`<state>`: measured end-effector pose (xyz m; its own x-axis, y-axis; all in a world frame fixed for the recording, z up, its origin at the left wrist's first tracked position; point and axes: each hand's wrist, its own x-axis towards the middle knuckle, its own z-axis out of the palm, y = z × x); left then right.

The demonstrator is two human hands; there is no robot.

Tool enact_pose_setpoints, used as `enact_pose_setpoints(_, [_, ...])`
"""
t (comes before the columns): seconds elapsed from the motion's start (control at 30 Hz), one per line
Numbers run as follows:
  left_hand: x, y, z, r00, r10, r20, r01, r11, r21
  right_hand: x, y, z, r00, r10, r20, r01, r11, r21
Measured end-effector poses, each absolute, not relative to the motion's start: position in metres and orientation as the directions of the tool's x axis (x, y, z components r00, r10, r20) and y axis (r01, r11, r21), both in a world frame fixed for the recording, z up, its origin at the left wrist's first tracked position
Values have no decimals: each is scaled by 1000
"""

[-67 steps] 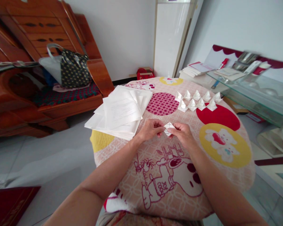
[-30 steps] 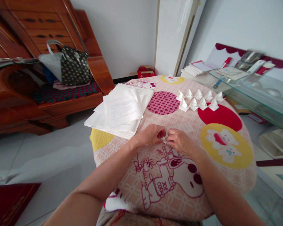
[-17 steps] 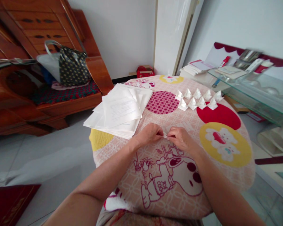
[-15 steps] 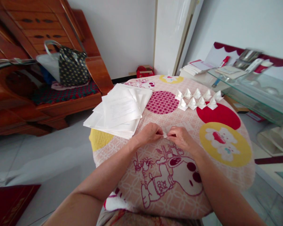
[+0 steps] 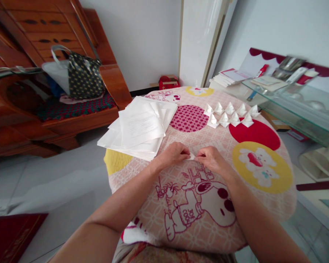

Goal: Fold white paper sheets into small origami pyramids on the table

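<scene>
A small folded piece of white paper [image 5: 192, 156] is pinched between my two hands above the middle of the round table. My left hand [image 5: 176, 152] grips its left side with closed fingers. On the other side my right hand [image 5: 209, 156] pinches the paper's right edge. Most of the piece is hidden by the fingers, so its exact shape cannot be made out. Beyond my right hand, several folded white paper shapes with pointed tops [image 5: 229, 109] stand in two rows. Left of my hands lies a messy stack of white paper sheets [image 5: 142, 126], the top one printed.
The table wears a patterned cloth [image 5: 208, 230] with cartoon figures. At the right, a glass shelf [image 5: 301, 109] holds metal bowls and papers close to the table's edge. A wooden bench [image 5: 113, 87] with a dotted bag [image 5: 85, 76] stands at the left.
Both hands stay in nearly the same place, still pinching the paper. Slightly more of the white piece shows between the fingers.
</scene>
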<state>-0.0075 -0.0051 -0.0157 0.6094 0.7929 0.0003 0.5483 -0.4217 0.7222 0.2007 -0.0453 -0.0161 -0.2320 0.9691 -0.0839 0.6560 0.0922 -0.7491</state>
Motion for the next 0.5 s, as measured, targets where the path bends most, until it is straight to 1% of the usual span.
enact_pose_setpoints(0.13, [-8,-6,-15,613,790,3,535,-418,734,200,-45,-17,-195,976,-99,672,59,-738])
enact_pose_setpoints(0.5, [-9,-6,-20,617,787,2,520,-409,750,200,-47,-17,-179,980,-89,681,59,-730])
